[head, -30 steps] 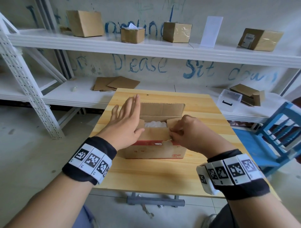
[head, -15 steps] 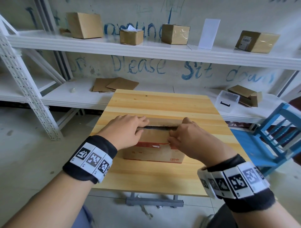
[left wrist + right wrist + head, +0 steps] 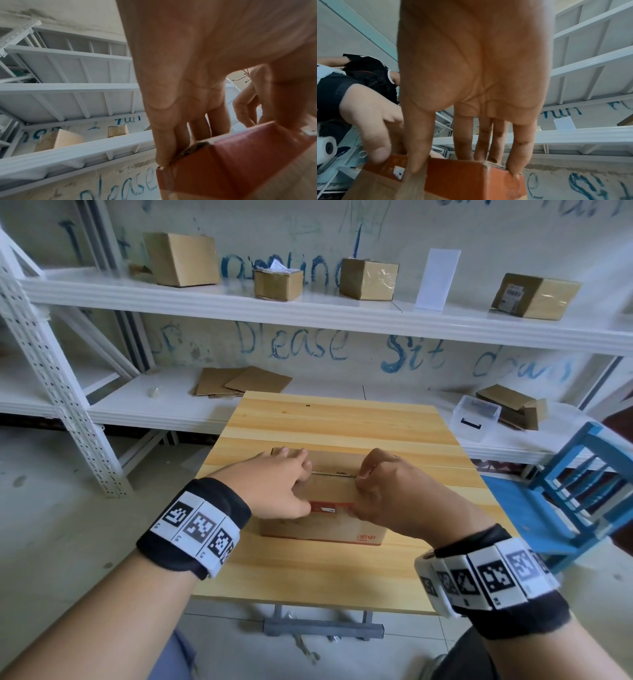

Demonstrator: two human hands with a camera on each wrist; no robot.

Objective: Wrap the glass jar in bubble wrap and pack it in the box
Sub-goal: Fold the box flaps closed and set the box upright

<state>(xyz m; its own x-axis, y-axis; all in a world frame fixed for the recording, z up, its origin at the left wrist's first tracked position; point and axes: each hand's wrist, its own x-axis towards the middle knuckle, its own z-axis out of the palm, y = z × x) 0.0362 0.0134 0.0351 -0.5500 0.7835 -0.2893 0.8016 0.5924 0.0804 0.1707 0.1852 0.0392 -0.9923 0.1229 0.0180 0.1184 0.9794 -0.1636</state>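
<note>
A brown cardboard box (image 3: 329, 529) with a red strip sits in the middle of the wooden table (image 3: 325, 573). Its top flaps are folded down and meet at a thin seam. My left hand (image 3: 298, 477) lies over the left part of the top, fingers reaching the far flap and thumb on the near flap. My right hand (image 3: 363, 491) presses its fingertips on the right part of the top. In the wrist views the left hand (image 3: 188, 94) and right hand (image 3: 471, 81) touch the box edge (image 3: 471, 180) with straight fingers. The jar and bubble wrap are hidden.
White metal shelves (image 3: 308, 313) behind the table hold several cardboard boxes (image 3: 181, 258), flat cardboard sheets (image 3: 239, 381) and a clear plastic container (image 3: 474, 419). A blue wooden chair (image 3: 582, 494) stands right of the table.
A second ago the far flap stood up and white wrap showed inside the box. My left hand has pushed that flap down, and both hands now rest on the closed top.
</note>
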